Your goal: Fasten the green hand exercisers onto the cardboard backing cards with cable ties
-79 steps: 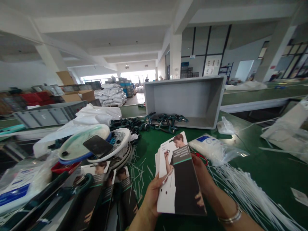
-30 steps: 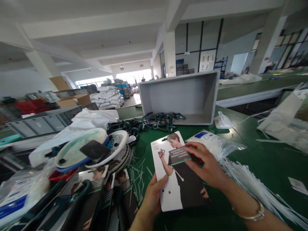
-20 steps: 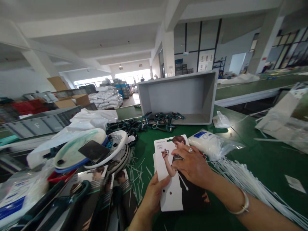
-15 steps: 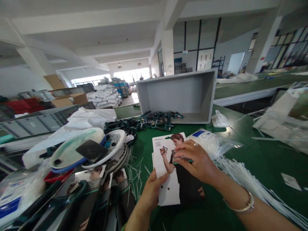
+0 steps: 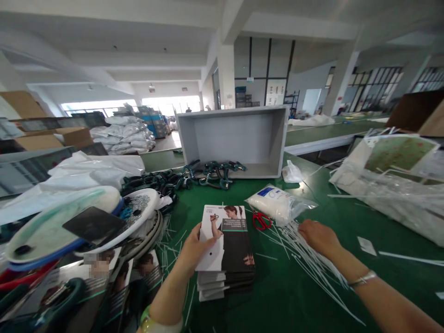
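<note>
In the head view my left hand [image 5: 196, 247] grips the left edge of a printed packaging card [image 5: 211, 252], thumb on its face. The card shows a person's picture and a dark panel, and lies over a stack of like cards [image 5: 211, 286]. My right hand [image 5: 321, 238] is off to the right, fingers pinched together at the near ends of a loose bundle of white cable ties [image 5: 308, 263]. How many ties are between the fingertips is hidden. Red-handled scissors [image 5: 262, 221] lie between the cards and the bundle.
A grey crate [image 5: 236, 141] stands on its side at the back, with dark green hand grips [image 5: 217, 173] piled before it. A clear bag of white ties [image 5: 274, 203] lies behind the bundle. At left are round tubs [image 5: 65, 222] and more packaged cards [image 5: 104, 273].
My right hand has left the card and moved right to the cable ties. The card has come lower, over the stack, still in my left hand. The view has turned slightly right.
</note>
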`<state>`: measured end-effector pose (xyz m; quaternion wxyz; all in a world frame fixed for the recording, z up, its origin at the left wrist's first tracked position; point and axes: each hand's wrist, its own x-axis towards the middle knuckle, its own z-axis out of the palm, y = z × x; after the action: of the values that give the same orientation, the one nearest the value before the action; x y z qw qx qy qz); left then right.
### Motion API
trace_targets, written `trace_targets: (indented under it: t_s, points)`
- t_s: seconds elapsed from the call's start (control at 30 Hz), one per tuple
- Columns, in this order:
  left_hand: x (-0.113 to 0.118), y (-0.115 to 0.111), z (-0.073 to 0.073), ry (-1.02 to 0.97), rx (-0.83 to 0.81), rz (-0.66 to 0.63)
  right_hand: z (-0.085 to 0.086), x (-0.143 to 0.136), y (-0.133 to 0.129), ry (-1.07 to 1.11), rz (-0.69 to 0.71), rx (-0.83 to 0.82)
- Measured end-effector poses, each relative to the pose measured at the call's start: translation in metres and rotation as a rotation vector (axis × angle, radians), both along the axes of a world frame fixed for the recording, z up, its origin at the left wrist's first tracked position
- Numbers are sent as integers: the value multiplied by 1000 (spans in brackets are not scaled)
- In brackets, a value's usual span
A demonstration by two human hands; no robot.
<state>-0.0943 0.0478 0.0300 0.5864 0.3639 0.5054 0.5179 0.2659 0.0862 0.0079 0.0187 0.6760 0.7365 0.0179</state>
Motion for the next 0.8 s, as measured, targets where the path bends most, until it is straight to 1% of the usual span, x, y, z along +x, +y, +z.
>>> trace_targets:
  t_s: [0.17, 0.27, 0.37, 0.47, 0.5, 0.57, 0.63, 0.67, 0.73, 0.8]
  points:
    - [-18, -5, -16, 258, 10, -26, -2, -3, 4, -25, 44, 5]
    - [-28, -9, -24, 374, -15, -55, 2, -3, 1, -49, 86, 14]
    - [-32, -12, -29, 427, -5, -30, 15, -2, -12, -67, 101, 1]
    - [-30, -19, -27, 390, -6, 18, 35, 2, -27, 12, 24, -79]
    - [-28, -22, -26, 362, -21, 21, 42, 2, -31, 87, 27, -109]
    - [-26, -28, -21, 288, -45, -12, 53, -6, -36, 334, 98, -155]
    - [-25, -33, -16, 173, -36, -87, 61, -27, -41, 646, 165, -183]
    - [-24, -35, -14, 105, -28, -126, 63, -43, -43, 801, 174, -209]
    - [-24, -40, -13, -18, -38, -169, 63, -83, -49, 1050, 177, -324]
    - [-23, -45, -13, -81, -80, -147, 60, -125, -57, 1244, 222, -421]
